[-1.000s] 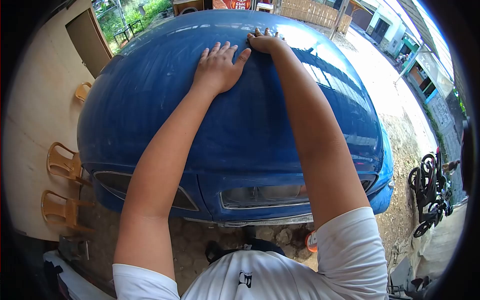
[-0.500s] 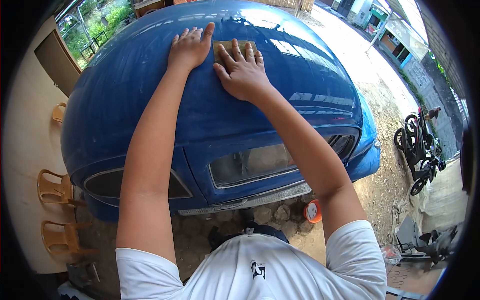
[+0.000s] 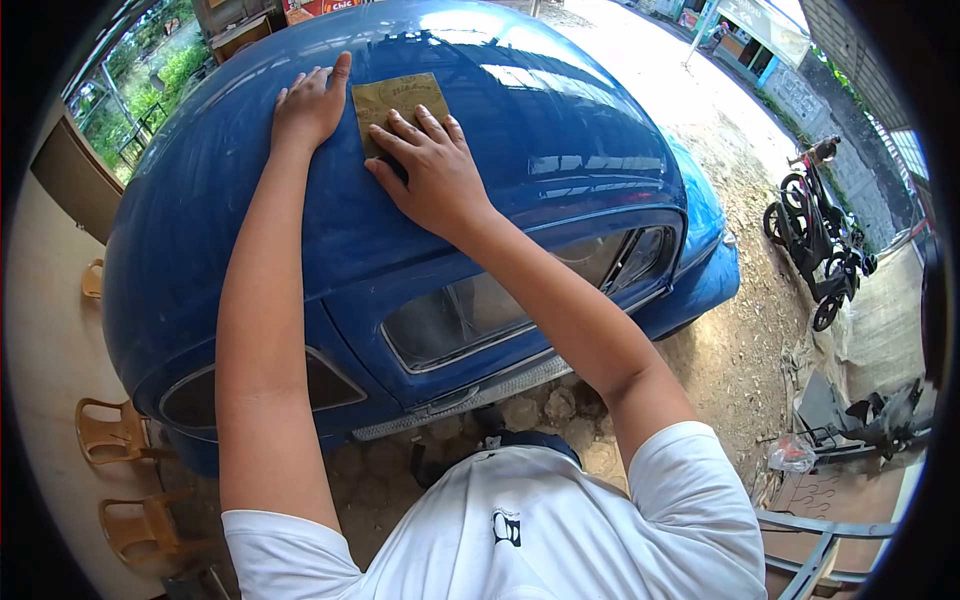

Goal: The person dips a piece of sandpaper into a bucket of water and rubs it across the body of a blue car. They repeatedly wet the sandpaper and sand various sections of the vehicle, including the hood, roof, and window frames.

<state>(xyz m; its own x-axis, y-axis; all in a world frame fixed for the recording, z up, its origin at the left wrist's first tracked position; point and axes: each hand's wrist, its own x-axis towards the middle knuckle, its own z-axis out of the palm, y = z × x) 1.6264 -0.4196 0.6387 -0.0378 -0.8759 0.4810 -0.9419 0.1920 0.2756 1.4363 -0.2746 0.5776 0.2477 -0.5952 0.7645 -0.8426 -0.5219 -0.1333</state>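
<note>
A rounded blue car roof [image 3: 500,170] fills the upper middle of the view. On it lies a tan-brown sheet of sandpaper [image 3: 385,98] with faint printing on its upper face. My right hand [image 3: 435,175] rests with spread fingers over the sheet's lower right part, leaving its upper part uncovered. To the left, my left hand [image 3: 308,110] lies flat on the bare paint, thumb apart from the fingers. It holds nothing and does not touch the sheet.
Below the roof are the car's side window [image 3: 470,320] and running board [image 3: 465,398]. Orange chairs [image 3: 112,432] stand along the left wall. Motorcycles [image 3: 815,240] are parked at the right. Metal parts and a frame [image 3: 820,530] lie at the lower right.
The view has turned, and the car appears shifted left. Both hands and the sandpaper sit further left in view. My right hand covers less of the sheet. The red bucket has left the view.
</note>
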